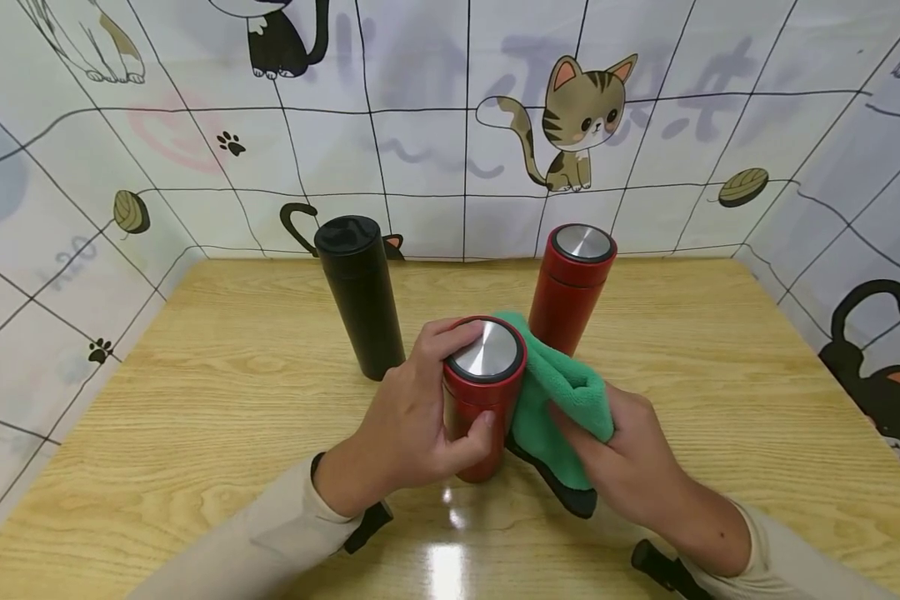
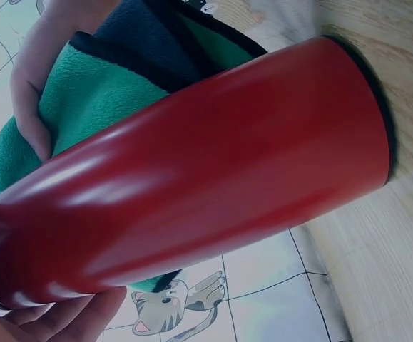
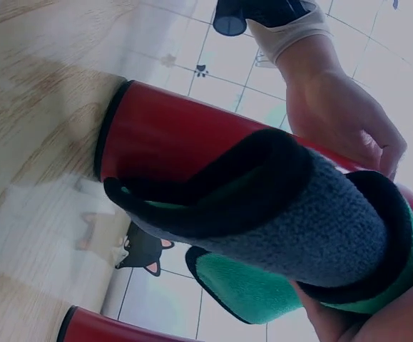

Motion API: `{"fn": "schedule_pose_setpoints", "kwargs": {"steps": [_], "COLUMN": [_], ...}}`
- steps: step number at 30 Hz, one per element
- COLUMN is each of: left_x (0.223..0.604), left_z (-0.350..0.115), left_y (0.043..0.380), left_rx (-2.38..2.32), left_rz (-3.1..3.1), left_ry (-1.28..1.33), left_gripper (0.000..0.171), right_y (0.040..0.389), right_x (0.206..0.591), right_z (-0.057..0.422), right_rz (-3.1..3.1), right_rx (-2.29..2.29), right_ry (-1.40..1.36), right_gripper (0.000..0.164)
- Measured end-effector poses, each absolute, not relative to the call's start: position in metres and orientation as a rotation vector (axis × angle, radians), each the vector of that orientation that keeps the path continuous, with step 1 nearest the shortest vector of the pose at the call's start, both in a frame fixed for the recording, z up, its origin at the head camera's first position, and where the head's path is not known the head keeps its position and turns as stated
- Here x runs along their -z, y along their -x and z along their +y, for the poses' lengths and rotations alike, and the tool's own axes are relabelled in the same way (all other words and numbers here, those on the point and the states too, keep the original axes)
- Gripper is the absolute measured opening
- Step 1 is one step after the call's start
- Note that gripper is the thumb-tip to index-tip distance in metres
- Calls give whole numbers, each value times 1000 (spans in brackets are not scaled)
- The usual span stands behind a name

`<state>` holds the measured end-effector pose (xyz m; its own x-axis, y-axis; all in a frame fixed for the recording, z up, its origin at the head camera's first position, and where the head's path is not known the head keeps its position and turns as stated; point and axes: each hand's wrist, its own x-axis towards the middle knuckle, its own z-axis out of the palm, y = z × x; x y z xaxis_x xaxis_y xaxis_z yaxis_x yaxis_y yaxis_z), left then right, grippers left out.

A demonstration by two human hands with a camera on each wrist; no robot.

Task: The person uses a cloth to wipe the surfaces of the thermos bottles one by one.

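Pale sleeves (image 1: 247, 533) come in from the near edge, and between the two hands they lead to is the near red bottle (image 1: 486, 398), roughly upright at the middle of the bench (image 1: 225, 408). Its base is at the bench top, though I cannot tell whether it rests there or is held just over it. The left hand (image 1: 420, 421) has its fingers curled round the upper part, the thumb across the near side and one fingertip on the shiny lid (image 1: 492, 352). From the right, the right hand (image 1: 633, 454) grips a folded green cloth (image 1: 543, 425), fingers closed on the bunched fabric, its dark edge hanging toward the bench. The cloth lies against the bottle's right side; how hard it presses, I cannot tell.

Beyond, on the far right, stands another red bottle (image 1: 574, 283), and on the far left a black bottle (image 1: 362, 300), neither held. A cat-patterned sheet (image 1: 420, 150) backs the bench.

The step in hand looks like wiping the near bottle. The next move probably calls for a steady left grip while the cloth strokes along the side, then a small turn to bring a fresh face to it.
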<state>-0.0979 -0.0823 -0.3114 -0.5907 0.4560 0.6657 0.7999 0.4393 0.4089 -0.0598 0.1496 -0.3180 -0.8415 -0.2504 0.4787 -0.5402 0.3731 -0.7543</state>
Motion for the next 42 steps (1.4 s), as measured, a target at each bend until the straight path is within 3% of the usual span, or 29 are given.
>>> {"fn": "schedule_pose_setpoints", "kwargs": {"steps": [16,42], "left_x": [313,313], "left_z": [-82,-82], "left_y": [101,104], "left_rx": [951,962], "left_rz": [-2216,-2187], "left_ry": [1041,1005], "left_gripper": [73,82], "right_y": [62,65], "right_x": [319,321], "right_z": [149,149], "right_rz": [-2318,-2211], "right_rx": [-1436,-1424], "right_ry": [-724,-804], "right_gripper": [56,61]}}
